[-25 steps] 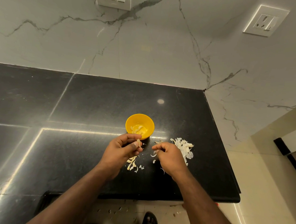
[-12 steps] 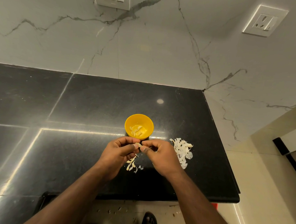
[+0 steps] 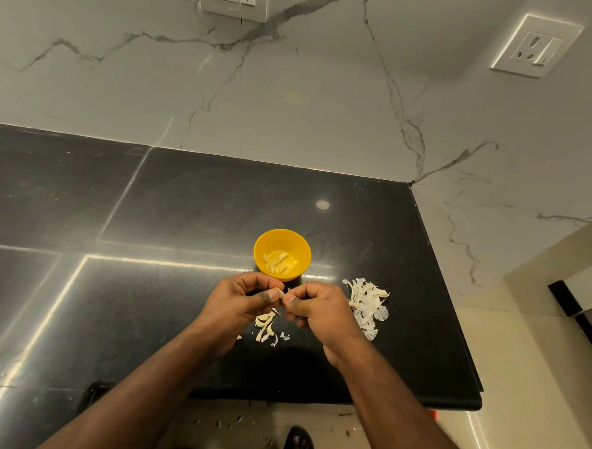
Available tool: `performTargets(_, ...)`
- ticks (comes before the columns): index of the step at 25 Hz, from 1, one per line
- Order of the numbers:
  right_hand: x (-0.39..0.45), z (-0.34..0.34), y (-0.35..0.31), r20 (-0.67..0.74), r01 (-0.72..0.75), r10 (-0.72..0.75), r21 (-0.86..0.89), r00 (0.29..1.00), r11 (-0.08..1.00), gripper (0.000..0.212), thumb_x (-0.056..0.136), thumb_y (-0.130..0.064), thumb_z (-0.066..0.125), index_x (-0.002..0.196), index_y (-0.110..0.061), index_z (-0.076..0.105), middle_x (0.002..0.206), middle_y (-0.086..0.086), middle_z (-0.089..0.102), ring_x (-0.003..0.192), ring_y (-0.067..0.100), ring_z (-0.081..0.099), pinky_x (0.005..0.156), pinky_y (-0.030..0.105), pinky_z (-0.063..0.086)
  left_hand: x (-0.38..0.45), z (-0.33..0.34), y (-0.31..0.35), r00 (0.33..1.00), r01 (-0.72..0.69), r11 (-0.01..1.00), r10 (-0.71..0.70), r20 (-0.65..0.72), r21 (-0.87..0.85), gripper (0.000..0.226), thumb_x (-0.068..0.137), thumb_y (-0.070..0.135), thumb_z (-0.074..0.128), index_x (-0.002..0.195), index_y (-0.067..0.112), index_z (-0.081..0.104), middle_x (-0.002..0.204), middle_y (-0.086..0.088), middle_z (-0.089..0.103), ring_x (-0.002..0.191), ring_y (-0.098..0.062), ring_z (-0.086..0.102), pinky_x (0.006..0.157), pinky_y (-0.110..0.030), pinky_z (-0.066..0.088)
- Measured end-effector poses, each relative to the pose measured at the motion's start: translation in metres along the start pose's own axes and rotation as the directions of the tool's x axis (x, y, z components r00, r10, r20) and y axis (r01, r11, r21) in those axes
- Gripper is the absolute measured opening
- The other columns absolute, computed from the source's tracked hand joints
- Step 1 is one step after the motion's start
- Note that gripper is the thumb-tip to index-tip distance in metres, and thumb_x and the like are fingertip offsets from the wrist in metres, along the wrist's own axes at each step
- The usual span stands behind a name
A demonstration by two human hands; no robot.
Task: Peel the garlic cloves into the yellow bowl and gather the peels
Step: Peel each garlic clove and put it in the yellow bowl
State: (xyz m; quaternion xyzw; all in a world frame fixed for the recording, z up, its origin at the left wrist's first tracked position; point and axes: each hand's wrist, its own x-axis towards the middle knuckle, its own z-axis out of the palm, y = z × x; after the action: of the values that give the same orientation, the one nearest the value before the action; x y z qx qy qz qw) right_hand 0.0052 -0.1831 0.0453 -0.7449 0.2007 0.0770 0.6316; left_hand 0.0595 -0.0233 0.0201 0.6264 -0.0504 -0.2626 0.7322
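Head view: left hand [image 3: 239, 302] & right hand [image 3: 317, 306] fingers both pinch one garlic clove [image 3: 278, 291] just above desk [image 3: 186, 201], near yellow bowl [image 3: 262, 243], prob. so it drops in easily; peels [image 3: 367, 305] piled at right.

bowl [image 3: 282, 254]: sitting on the worktop [image 3: 186, 201], behind both hands
cloves [image 3: 279, 262]: lying in the bowl
peels [image 3: 367, 305]: lying right of the hands
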Motion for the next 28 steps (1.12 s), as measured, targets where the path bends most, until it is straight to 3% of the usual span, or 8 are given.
performTargets(4, -0.006, -0.001, -0.006, 0.067, -0.115, 0.105, 0.154, 0.992, 0.981, 0.010, 0.093, -0.007, 0.064, 0.088, -0.005, 0.072, 0.073, 0.003, 0.070, 0.065, 0.011, 0.064, 0.059, 0.023, 0.045, -0.001, 0.000, -0.001, 0.999, -0.015, 1.000, 0.016, 0.045, -0.018, 0.009, 0.087, 0.005, 0.068, 0.090, 0.009, 0.075, 0.082, -0.011, 0.070, 0.077, -0.018, 0.061, 0.072, -0.029, 0.049)
performTargets(9, -0.009, -0.004, -0.007, 0.216, -0.272, 0.211, 0.313, 0.953, 0.910, 0.014, 0.095, -0.007, 0.060, 0.086, -0.008, 0.072, 0.075, 0.006, 0.069, 0.065, 0.014, 0.065, 0.059, 0.024, 0.048, -0.002, -0.003, -0.003, 0.994, 0.011, 0.992, 0.003, 0.112, -0.123, 0.011, 0.082, 0.012, 0.069, 0.090, 0.011, 0.076, 0.088, -0.014, 0.069, 0.084, -0.025, 0.060, 0.079, -0.036, 0.048)
performTargets(11, -0.007, -0.001, -0.004, 0.163, -0.231, 0.187, 0.316, 0.969, 0.920, 0.013, 0.095, -0.009, 0.062, 0.088, -0.008, 0.072, 0.076, 0.005, 0.069, 0.066, 0.015, 0.064, 0.060, 0.025, 0.049, -0.002, -0.003, -0.002, 0.997, 0.018, 0.992, -0.008, 0.078, -0.127, 0.012, 0.083, 0.012, 0.069, 0.093, 0.008, 0.074, 0.087, -0.014, 0.069, 0.083, -0.023, 0.061, 0.076, -0.033, 0.049)
performTargets(14, -0.004, 0.004, 0.003, -0.112, 0.116, -0.127, -0.095, 0.986, 0.989, 0.010, 0.092, -0.014, 0.067, 0.084, -0.014, 0.073, 0.075, -0.001, 0.070, 0.069, 0.013, 0.063, 0.067, 0.033, 0.053, -0.002, 0.002, -0.001, 0.998, 0.048, 0.997, -0.050, -0.027, -0.053, 0.008, 0.090, 0.008, 0.068, 0.094, 0.003, 0.073, 0.080, -0.012, 0.069, 0.075, -0.019, 0.061, 0.066, -0.027, 0.049)
performTargets(16, -0.004, 0.008, 0.009, -0.157, 0.289, -0.376, -0.400, 0.913, 0.870, 0.009, 0.091, -0.017, 0.068, 0.082, -0.017, 0.070, 0.079, -0.006, 0.067, 0.076, 0.011, 0.060, 0.070, 0.031, 0.051, -0.002, 0.007, -0.002, 0.994, 0.084, 0.996, -0.087, -0.072, -0.043, 0.007, 0.092, 0.008, 0.068, 0.093, 0.002, 0.072, 0.077, -0.010, 0.069, 0.070, -0.017, 0.061, 0.063, -0.027, 0.047)
performTargets(19, -0.005, 0.012, 0.015, -0.139, 0.370, -0.510, -0.533, 0.849, 0.761, 0.008, 0.093, -0.016, 0.064, 0.084, -0.018, 0.065, 0.085, -0.007, 0.061, 0.081, 0.010, 0.055, 0.069, 0.028, 0.047, -0.003, 0.009, -0.001, 0.986, 0.132, 0.985, -0.142, -0.089, -0.109, 0.009, 0.092, 0.009, 0.067, 0.094, 0.001, 0.072, 0.079, -0.010, 0.070, 0.069, -0.015, 0.062, 0.062, -0.026, 0.047)
performTargets(23, -0.005, 0.009, 0.008, -0.084, 0.137, -0.139, -0.029, 0.987, 0.990, 0.018, 0.098, -0.013, 0.058, 0.082, -0.013, 0.066, 0.077, 0.005, 0.070, 0.067, 0.013, 0.065, 0.062, 0.030, 0.052, -0.006, 0.004, -0.004, 0.991, 0.106, 0.989, -0.113, -0.066, -0.099, 0.014, 0.094, 0.005, 0.063, 0.100, 0.002, 0.074, 0.082, -0.012, 0.071, 0.074, -0.017, 0.063, 0.067, -0.026, 0.052)
performTargets(28, -0.009, 0.002, -0.001, 0.133, -0.109, 0.073, 0.291, 0.988, 0.951, 0.015, 0.100, -0.007, 0.053, 0.092, -0.006, 0.065, 0.080, 0.010, 0.069, 0.066, 0.016, 0.067, 0.060, 0.025, 0.051, -0.010, 0.004, -0.006, 0.995, 0.094, 0.986, -0.097, -0.017, -0.136, 0.015, 0.094, 0.005, 0.061, 0.101, 0.004, 0.074, 0.083, -0.013, 0.070, 0.075, -0.018, 0.063, 0.070, -0.028, 0.052)
